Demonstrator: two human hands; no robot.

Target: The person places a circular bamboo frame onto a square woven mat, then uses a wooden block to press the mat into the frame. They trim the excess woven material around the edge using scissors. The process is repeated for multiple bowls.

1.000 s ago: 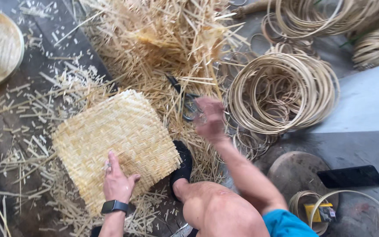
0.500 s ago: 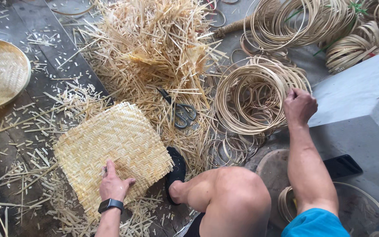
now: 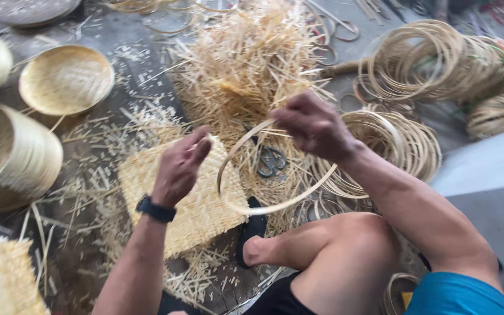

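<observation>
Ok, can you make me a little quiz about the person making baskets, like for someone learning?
1. True or false: the right hand holds a thin bamboo ring.
2. What lies under the ring, on top of the straw pile?
A. a hammer
B. scissors
C. a cup
3. Fill in: the left hand hangs above a flat woven ____ and wears a black watch on its wrist.

Key
1. True. The fingers close on the ring's top edge.
2. B. The dark scissors show through the ring.
3. Mat. The square woven mat lies on the floor by the person's foot; the left hand holds nothing.
</observation>
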